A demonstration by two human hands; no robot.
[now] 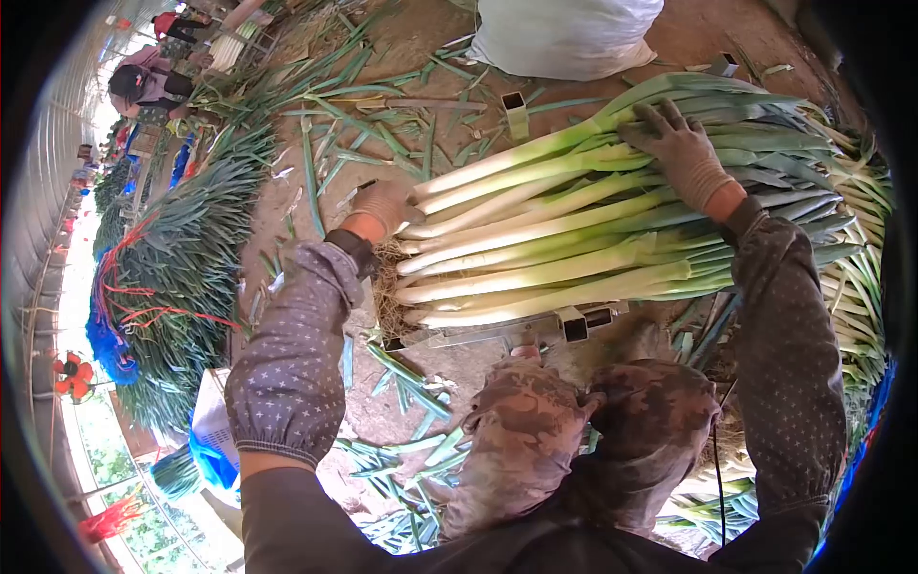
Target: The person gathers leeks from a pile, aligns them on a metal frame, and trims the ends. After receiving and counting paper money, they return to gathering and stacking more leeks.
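Many leeks are laid nine-to-three o'clock. Root ends are touched by the left hand, grip unclear; leaves by the spread right hand

One camera sits on the person's head, on the near side of the long leeks and above them. It looks forward and down from close up, and sees past the leeks to a white sack.
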